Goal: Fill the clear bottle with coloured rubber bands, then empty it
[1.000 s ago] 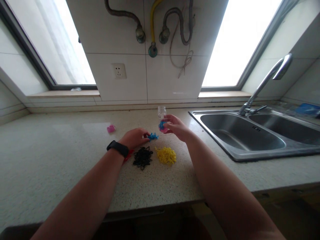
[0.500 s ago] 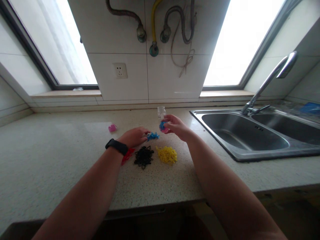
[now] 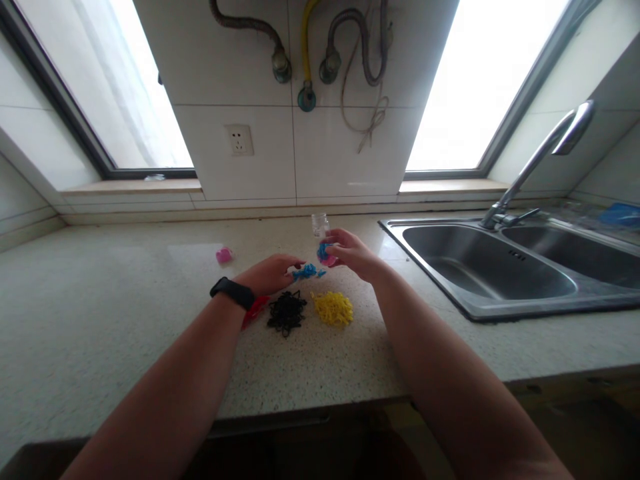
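Observation:
My right hand (image 3: 346,248) is closed around a small clear plastic bottle (image 3: 320,225), whose lower part holds blue strands (image 3: 323,252) and shows pink at its bottom. The bottle is slightly tilted, its threaded neck toward the wall. Beside it, my left hand (image 3: 273,272) reaches over the counter with thumb and fingers apart at the edge of a small blue heap of rubber-band-like strands (image 3: 306,271). Nearer to me lie a black heap of strands (image 3: 287,313) and a yellow one (image 3: 333,309). A red heap (image 3: 256,311) is partly hidden by my left wrist.
A small pink object (image 3: 223,255), perhaps a cap, lies on the speckled counter (image 3: 125,300) to the left. On the right is a steel double sink (image 3: 480,267) with a faucet (image 3: 540,160). Hoses (image 3: 367,60) and a power socket (image 3: 240,140) are on the tiled wall.
The blue heap beside my left fingers looks larger and more spread out, with a small blue bit now to its right. My left fingers have curled a little; the right hand stays nearly still.

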Demonstrator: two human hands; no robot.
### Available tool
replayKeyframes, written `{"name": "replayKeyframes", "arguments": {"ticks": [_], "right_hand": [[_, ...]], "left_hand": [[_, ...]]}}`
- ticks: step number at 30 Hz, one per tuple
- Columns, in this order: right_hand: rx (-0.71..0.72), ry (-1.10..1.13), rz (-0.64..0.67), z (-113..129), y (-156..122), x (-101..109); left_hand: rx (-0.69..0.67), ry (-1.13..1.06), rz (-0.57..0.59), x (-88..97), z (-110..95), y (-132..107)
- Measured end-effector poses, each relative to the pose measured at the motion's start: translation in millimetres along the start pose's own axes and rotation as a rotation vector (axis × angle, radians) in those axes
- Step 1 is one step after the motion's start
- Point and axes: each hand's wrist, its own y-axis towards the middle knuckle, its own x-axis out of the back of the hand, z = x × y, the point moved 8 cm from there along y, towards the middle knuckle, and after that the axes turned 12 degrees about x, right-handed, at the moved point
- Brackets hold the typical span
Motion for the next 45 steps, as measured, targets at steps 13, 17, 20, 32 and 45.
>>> {"name": "replayKeyframes", "arguments": {"ticks": [13, 17, 20, 32, 45], "right_hand": [[-0.007, -0.025, 0.023, 1, -1, -3], [-0.003, -0.024, 0.029, 1, -1, -4], [-0.003, -0.022, 0.032, 1, -1, -4], [-0.004, -0.035, 0.026, 2, -1, -4], [0.017, -0.048, 0.028, 2, 0, -4]], "left_hand": [[0.223, 0.189, 0.003, -3.6, 24, 5], [0.244, 0.190, -0.034, -2.8, 29, 5], [0.246, 0.192, -0.046, -3.2, 31, 6], [0.247, 0.232, -0.090, 0.2, 28, 5], [0.275, 0.079, -0.202, 6.0, 21, 9]]}}
